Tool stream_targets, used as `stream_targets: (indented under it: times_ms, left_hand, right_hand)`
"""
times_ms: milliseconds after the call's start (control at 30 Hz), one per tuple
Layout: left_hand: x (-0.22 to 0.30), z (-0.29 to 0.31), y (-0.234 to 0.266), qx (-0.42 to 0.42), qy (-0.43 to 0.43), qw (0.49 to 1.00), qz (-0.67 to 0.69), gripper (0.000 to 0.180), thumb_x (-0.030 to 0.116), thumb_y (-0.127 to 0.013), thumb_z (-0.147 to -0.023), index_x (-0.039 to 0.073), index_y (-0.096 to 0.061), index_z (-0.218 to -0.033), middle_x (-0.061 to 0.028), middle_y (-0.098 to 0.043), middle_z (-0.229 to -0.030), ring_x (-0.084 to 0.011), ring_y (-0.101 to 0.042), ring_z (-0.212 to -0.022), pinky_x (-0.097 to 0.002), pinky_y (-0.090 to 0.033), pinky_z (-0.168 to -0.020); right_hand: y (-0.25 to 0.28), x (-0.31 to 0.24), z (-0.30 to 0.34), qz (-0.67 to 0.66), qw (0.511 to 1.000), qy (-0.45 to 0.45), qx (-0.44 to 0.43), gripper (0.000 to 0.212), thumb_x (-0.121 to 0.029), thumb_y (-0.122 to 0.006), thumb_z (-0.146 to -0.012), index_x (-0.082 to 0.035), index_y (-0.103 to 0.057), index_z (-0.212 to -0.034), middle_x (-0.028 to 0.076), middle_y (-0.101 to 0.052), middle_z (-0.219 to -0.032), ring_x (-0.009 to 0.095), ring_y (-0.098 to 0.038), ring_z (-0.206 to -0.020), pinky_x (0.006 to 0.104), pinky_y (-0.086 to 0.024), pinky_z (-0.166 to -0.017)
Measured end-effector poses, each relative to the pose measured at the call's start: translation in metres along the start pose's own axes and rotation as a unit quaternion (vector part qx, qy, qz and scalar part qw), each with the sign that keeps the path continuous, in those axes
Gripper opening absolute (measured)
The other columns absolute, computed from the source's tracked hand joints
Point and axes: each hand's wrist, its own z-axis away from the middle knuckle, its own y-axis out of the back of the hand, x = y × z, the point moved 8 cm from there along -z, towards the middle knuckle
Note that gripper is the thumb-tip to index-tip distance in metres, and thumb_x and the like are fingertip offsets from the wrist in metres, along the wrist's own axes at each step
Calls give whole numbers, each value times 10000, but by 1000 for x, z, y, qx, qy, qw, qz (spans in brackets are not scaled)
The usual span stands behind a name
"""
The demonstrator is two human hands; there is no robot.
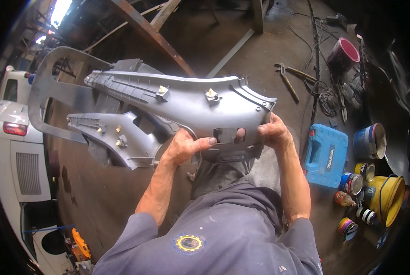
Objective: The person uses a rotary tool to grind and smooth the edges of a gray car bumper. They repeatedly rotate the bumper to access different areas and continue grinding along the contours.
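Observation:
A long grey plastic car trim panel (191, 103) is held up in front of me, its ribbed inner side toward me and pale yellow clips on it. My left hand (185, 145) grips its lower edge, thumb lying near the rectangular cutout. At the right end, my right hand (277, 132) pinches the panel's edge, thumb on the near face; most fingers of both hands are hidden behind it. A smaller, similar grey trim panel (138, 146) with clips lies to the left, partly behind my left hand. Beneath both panels shows a large dark-grey piece with a looped end (36, 101).
On the floor to the right are a blue tool case (317, 153), paint cans (351, 183), a yellow bucket (388, 201) and a red-lined bucket (345, 52). Pliers-like tools (288, 83) and cables lie farther off. A white vehicle (23, 151) stands left; a rusty metal bar (156, 39) crosses ahead.

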Motion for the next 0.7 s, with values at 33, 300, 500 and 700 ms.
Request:
stream_targets:
  times_ms: [33,300,500,700]
  left_hand:
    - [-10,2,3,-17,42,999,8,318,228,-797,-842,-10,-725,-1041,-82,-726,-932,-190,-677,-964,-335,-508,-934]
    - [-44,-6,-3,69,23,992,105,262,186,-810,-872,-17,-743,-1022,-82,-745,-951,-145,-675,-842,-266,-527,-787]
    - [-32,-2,0,140,-6,966,-218,370,319,-835,-862,-28,-705,-871,-41,-669,-763,-102,-576,-691,-281,-476,-657]
    - [-47,45,11,241,-42,934,-262,512,400,-775,-869,6,-606,-1149,-52,-547,-743,-181,-539,-670,-361,-468,-627]
  right_hand:
    - [-5,2,3,1,998,-6,58,553,-117,-774,-834,40,-573,-1324,169,-703,-1122,278,-703,-1020,396,-582,-907]
    - [12,-3,18,109,951,128,259,369,-173,-830,-855,7,-697,-1149,92,-739,-960,160,-694,-813,289,-571,-731]
    - [6,-8,25,88,978,32,187,255,-73,-788,-855,6,-728,-1090,75,-743,-956,143,-687,-863,293,-563,-787]
    - [-85,-75,15,609,778,153,-6,243,41,-762,-686,-38,-731,-914,66,-731,-873,284,-703,-904,384,-551,-812]
